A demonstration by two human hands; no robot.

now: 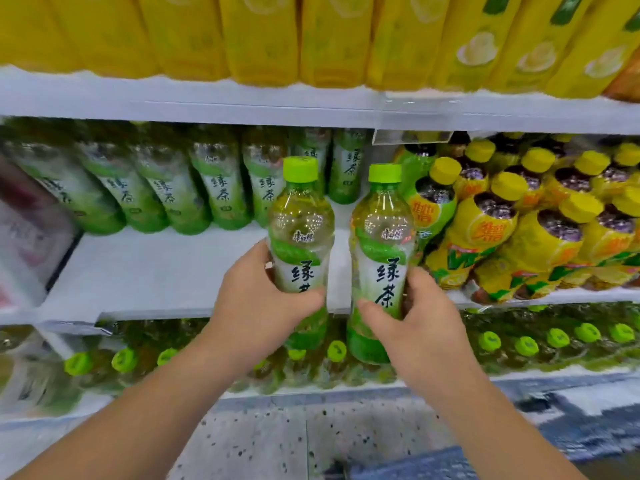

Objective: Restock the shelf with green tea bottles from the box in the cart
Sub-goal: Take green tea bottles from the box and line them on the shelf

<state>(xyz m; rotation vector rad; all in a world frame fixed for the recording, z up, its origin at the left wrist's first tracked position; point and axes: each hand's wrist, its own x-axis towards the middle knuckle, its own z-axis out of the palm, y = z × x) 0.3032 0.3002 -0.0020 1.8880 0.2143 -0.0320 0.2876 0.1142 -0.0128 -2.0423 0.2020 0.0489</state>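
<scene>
the left hand (263,292) curls its fingers round the waist of the first green tea bottle (301,230), and the right hand (412,317) wraps the second green tea bottle (381,244) the same way. both are clear dimpled plastic with glossy green-white labels and round green caps, upright, just before the front edge of the middle shelf (156,268). on that shelf a bare white strip lies open before the back row of green tea (221,192); yellow-capped bottles (502,230) crowd its right end
</scene>
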